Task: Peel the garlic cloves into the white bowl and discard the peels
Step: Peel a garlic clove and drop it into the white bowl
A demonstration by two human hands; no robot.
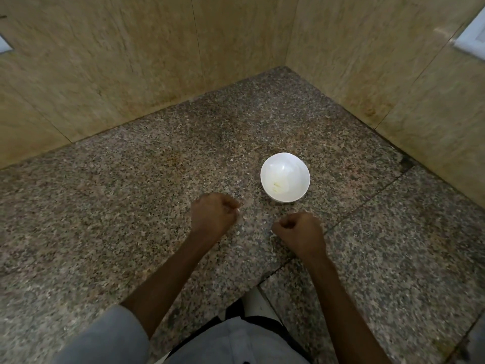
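Note:
The white bowl (285,177) stands on the granite counter, with a few pale peeled garlic cloves (278,186) at its bottom. My left hand (214,214) hovers just left of and in front of the bowl, fingers curled, pinching a small whitish bit of garlic peel (238,211) at the fingertips. Nearer to me and below the bowl, my right hand (299,232) is curled into a fist. Thin whitish strands of peel (272,239) stick out at its thumb side. What else the fists enclose is hidden.
The speckled granite counter (131,206) fills a corner between beige tiled walls (131,61) at the back and right. A seam (367,200) crosses the stone on the right. The counter's notched front edge is by my body (249,306).

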